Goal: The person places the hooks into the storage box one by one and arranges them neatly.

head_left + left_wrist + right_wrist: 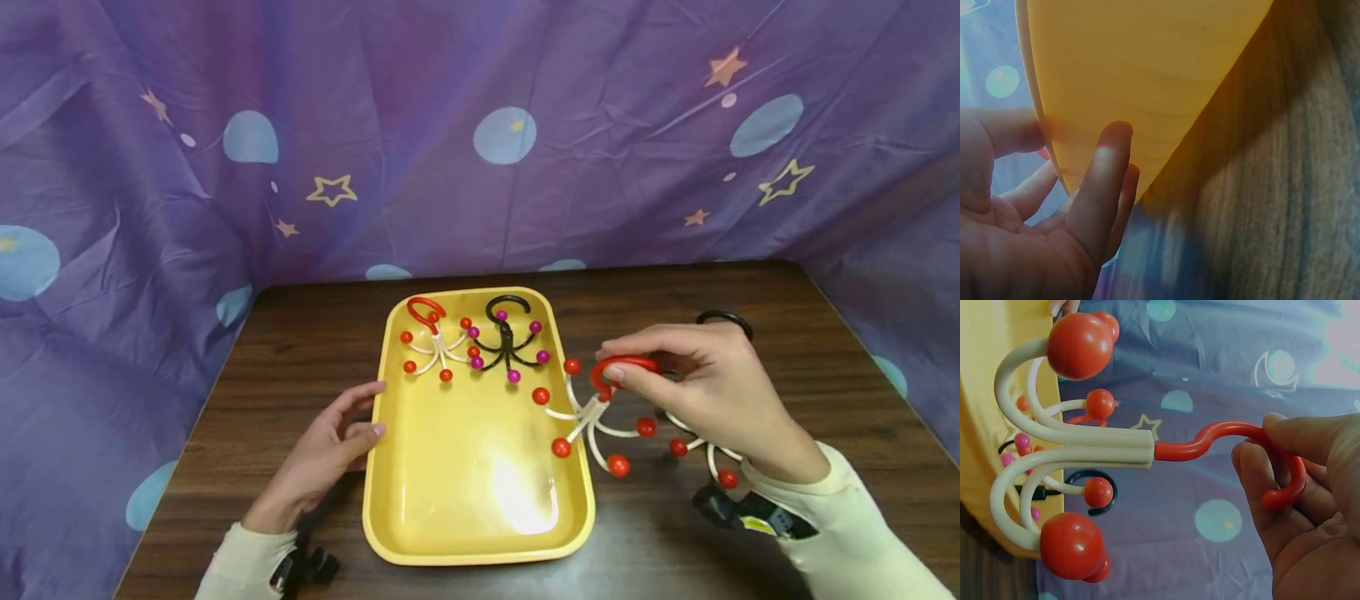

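My right hand [705, 383] pinches the red hook of a hook hanger [1116, 447] between thumb and fingers. Its curved cream arms end in red balls and hang over the right rim of a yellow tray [472, 475] in the head view. At the tray's left side, my left hand [326, 454] holds the rim, thumb and index finger at the edge and other fingers against the outer wall [1147, 75]. In the tray's far half lie a red-hooked cream hanger [438, 343] and a black hanger [507, 340] with magenta balls.
Behind my right hand, partly hidden, a black hook [723, 317] and cream arms with red balls [727, 478] show on the dark wooden table [285, 333]. A purple curtain [420, 150] with stars and planets hangs behind the table.
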A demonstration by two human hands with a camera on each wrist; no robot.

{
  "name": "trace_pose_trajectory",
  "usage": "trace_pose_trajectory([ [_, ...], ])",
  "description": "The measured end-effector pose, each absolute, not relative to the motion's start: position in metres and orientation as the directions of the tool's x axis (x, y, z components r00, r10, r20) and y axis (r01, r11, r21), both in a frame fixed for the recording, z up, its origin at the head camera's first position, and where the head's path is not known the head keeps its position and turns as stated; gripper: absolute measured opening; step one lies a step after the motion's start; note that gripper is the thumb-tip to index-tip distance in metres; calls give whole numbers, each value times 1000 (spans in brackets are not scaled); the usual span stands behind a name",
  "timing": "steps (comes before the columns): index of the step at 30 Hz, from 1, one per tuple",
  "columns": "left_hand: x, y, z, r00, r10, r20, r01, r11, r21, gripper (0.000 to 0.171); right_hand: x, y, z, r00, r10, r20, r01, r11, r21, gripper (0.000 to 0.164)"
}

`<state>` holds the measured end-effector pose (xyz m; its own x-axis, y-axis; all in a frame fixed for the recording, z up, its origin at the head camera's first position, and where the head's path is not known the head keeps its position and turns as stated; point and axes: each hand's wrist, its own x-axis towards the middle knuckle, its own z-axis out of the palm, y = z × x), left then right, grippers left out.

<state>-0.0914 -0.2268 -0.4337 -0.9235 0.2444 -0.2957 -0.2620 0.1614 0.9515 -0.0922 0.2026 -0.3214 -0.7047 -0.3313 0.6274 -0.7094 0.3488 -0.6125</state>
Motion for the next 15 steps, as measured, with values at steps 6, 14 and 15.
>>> trace_pose_trajectory([
  [6, -91, -228, -433, -924, 237, -300, -265, 168, 950, 62, -102, 182, -318, -751, -360, 553, -658, 342, -671, 35],
  [14, -93, -229, -434, -920, 244, -307, -270, 171, 947, 61, -120, 158, -323, -757, -390, 525, -638, 262, -724, 26],
  [15, -93, -229, -434, -920, 244, -307, -271, 171, 947, 61, -122, 155, -324, -756, -392, 524, -636, 253, -729, 25],
])
